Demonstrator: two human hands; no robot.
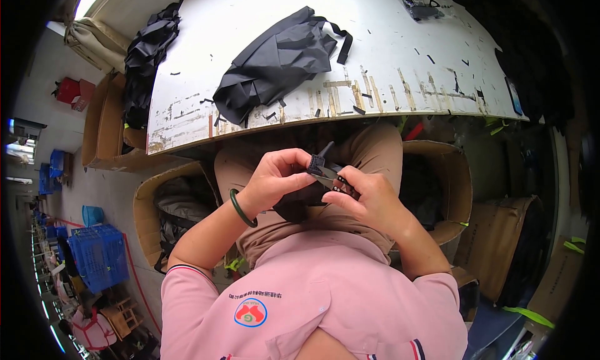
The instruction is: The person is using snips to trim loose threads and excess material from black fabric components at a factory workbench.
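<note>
My left hand (278,175), with a dark green bangle on its wrist, pinches a small black strap piece (317,165) between thumb and fingers. Its narrow end points up and away over my lap. Closed around a pair of small thread snips (341,186) is my right hand (372,194). The snips' metal blades lie against or just under the strap piece; I cannot tell whether they touch it. Beyond my hands, on the white table, lies a crumpled black fabric piece (275,66) with a strap at its far right end.
The white table (400,54) carries black scraps and worn tape along its near edge. More black fabric (150,60) hangs at its left side. A clear plastic bag (425,2) lies far right. Cardboard boxes (145,204) flank my legs; blue crates (99,257) stand on the left floor.
</note>
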